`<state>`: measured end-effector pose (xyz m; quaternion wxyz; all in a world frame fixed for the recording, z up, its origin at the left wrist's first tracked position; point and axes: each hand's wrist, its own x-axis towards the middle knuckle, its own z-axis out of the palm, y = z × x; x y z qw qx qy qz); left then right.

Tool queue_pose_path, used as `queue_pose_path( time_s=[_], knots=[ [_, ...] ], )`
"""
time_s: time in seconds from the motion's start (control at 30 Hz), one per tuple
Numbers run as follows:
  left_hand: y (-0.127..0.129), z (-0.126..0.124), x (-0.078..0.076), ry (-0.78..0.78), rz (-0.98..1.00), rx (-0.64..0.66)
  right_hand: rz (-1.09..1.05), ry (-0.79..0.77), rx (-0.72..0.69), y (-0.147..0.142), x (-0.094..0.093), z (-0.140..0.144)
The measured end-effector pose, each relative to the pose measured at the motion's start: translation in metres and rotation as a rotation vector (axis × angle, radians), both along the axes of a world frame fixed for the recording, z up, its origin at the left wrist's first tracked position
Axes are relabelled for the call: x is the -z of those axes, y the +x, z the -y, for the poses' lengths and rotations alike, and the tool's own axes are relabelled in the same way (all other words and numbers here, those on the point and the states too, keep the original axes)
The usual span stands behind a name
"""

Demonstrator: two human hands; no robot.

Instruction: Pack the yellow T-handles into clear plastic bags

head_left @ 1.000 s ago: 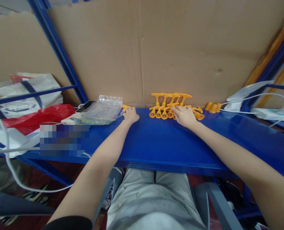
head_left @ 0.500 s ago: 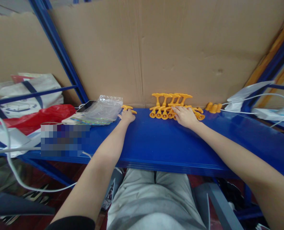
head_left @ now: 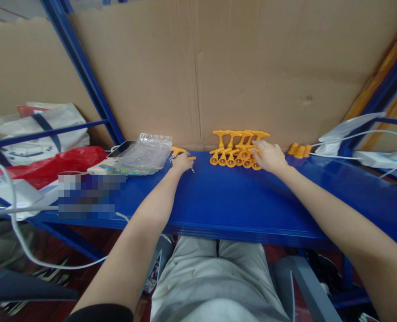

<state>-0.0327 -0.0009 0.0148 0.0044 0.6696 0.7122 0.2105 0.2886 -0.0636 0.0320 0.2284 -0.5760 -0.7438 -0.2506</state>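
While the left hand (head_left: pixel 181 162) lies on the blue shelf (head_left: pixel 218 201) with its fingers closed around one orange T-shaped plastic piece (head_left: pixel 180 153), this piece sticks out on both sides of the fingers, its long axis going roughly left to right, and a small metal chain (head_left: pixel 193 169) hangs from it at the right of the hand. The right hand (head_left: pixel 268 156) lies farther right, with its fingers spread flat over the right end of a row of orange bell-mouthed pieces (head_left: pixel 234 152); it touches them, but I cannot tell whether it grips any of them. This row stands against the cardboard back wall (head_left: pixel 252 67), the T-shaped tops at the far side and the bell mouths toward the near edge, so the row lies to the right of the left hand and just to the left of the right hand, which is clearly the nearer one. Just left of the left hand is a clear plastic bag (head_left: pixel 145 152) lying flat, with colourful printed cards under it; what is inside the bag I cannot tell. Right of the right hand, a few more orange pieces (head_left: pixel 298 150) lie apart, near a white cable (head_left: pixel 332 156). At the far left lies a red plastic bag (head_left: pixel 51 163).
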Motion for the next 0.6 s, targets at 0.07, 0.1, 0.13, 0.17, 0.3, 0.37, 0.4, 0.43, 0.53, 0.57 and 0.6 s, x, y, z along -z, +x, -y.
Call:
queue_pose_path(
  time_s=[0.07, 0.1, 0.13, 0.17, 0.3, 0.37, 0.4, 0.43, 0.53, 0.57, 0.6],
  knots=[
    [0.000, -0.002, 0.001, -0.001, -0.013, 0.016, -0.066, 0.047, 0.026, 0.014, -0.005, -0.004],
    [0.000, -0.003, 0.002, -0.003, -0.021, 0.023, -0.098, 0.069, 0.047, 0.022, -0.007, -0.006],
    [0.000, -0.003, 0.002, -0.006, -0.027, 0.026, -0.132, 0.087, 0.079, 0.031, -0.009, -0.007],
    [0.001, -0.004, 0.003, -0.010, -0.032, 0.027, -0.168, 0.100, 0.114, 0.040, -0.011, -0.009],
    [0.002, -0.003, 0.003, -0.012, -0.037, 0.028, -0.290, 0.070, 0.296, 0.070, -0.014, -0.007],
    [0.003, -0.002, 0.002, -0.012, -0.036, 0.039, -0.352, 0.019, 0.380, 0.081, -0.012, -0.005],
    [0.003, -0.001, 0.002, -0.016, -0.036, 0.045, -0.381, -0.014, 0.420, 0.086, -0.009, -0.004],
    [0.004, -0.001, 0.002, -0.020, -0.038, 0.051, -0.406, -0.050, 0.461, 0.091, -0.005, -0.004],
    [0.006, 0.002, 0.000, -0.036, -0.050, 0.056, -0.411, -0.129, 0.559, 0.107, 0.009, -0.008],
    [0.006, 0.003, 0.000, -0.037, -0.053, 0.057, -0.390, -0.126, 0.570, 0.114, 0.013, -0.011],
    [0.007, 0.004, -0.001, -0.038, -0.056, 0.059, -0.360, -0.090, 0.563, 0.120, 0.018, -0.014]
  ],
)
